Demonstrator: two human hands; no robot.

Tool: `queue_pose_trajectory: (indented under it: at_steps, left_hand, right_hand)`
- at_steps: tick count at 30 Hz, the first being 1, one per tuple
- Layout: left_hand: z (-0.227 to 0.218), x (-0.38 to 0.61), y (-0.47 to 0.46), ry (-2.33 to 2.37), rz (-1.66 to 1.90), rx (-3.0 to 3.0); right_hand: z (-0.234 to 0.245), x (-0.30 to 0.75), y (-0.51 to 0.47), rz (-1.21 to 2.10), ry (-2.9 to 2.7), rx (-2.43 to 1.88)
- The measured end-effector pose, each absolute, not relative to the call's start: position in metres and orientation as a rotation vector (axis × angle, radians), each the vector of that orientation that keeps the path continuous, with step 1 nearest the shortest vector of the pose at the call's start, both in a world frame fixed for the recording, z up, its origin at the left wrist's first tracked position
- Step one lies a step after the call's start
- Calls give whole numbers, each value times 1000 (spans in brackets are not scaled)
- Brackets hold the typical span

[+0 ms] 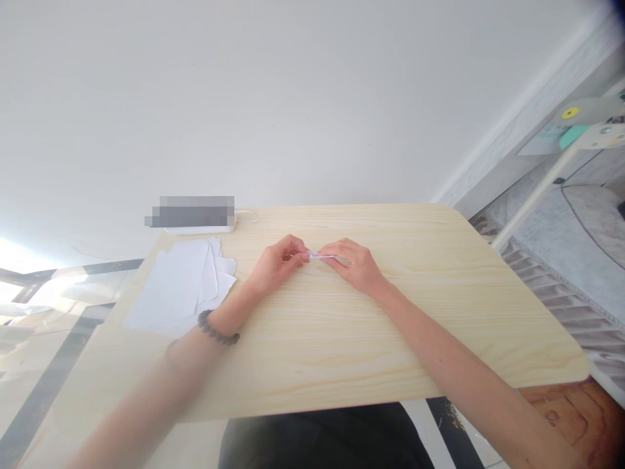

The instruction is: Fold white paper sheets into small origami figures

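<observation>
Just above the middle of the wooden table (312, 352), my two hands meet over a small, thin strip of folded white paper (315, 255). My left hand (286, 260), with a dark beaded bracelet (217, 329) on its wrist, pinches the paper's left end. My right hand (354, 260) pinches the right end between thumb and fingers. Most of the paper is hidden by the fingers; only a narrow edge shows between them. Left of my left hand lies a loose stack of white paper sheets (170, 280), some with torn edges.
At the table's back left stands a white-based object (200, 229), its upper part blurred out, with a white cable (248, 213) beside it. A pale wall rises behind the table. To the right are a white pole (532, 198) and a grey cushioned surface (586, 221).
</observation>
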State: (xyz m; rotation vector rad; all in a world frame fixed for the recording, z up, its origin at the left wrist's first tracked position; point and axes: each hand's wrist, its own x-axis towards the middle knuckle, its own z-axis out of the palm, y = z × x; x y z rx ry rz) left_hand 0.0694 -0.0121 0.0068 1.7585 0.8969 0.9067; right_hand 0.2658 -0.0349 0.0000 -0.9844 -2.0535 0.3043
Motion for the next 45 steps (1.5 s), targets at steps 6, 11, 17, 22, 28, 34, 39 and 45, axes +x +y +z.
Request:
queue_pose_trajectory:
  at_steps: [6,11,17,22,28,34,39,45]
  left_hand:
    - [10,68,-13,1040,867,1892]
    - [13,68,-15,996,847,2004]
    - [12,68,-14,974,826,2154]
    - [11,65,-13,963,771,2271]
    - [7,64,-11,983,791,2376]
    - [5,66,-10,1008,982,2509]
    - [8,66,-10,942,1012,2614]
    - [9,66,-9,869,949,2650]
  right_hand:
    - [0,264,-35,261,-2006,-971]
    - [1,263,-36,250,-1966,-997]
    - [-2,263,-35,231,-2034,-943]
    - [-2,263,-36,241,-2051,-962]
    - [-1,261,-36,251,-2035,-995]
    - [-1,261,-36,247,-2011,-1044]
    - [-1,261,-36,255,-2019,-1051]
    - [-2,261,-36,251,-2019,-1055]
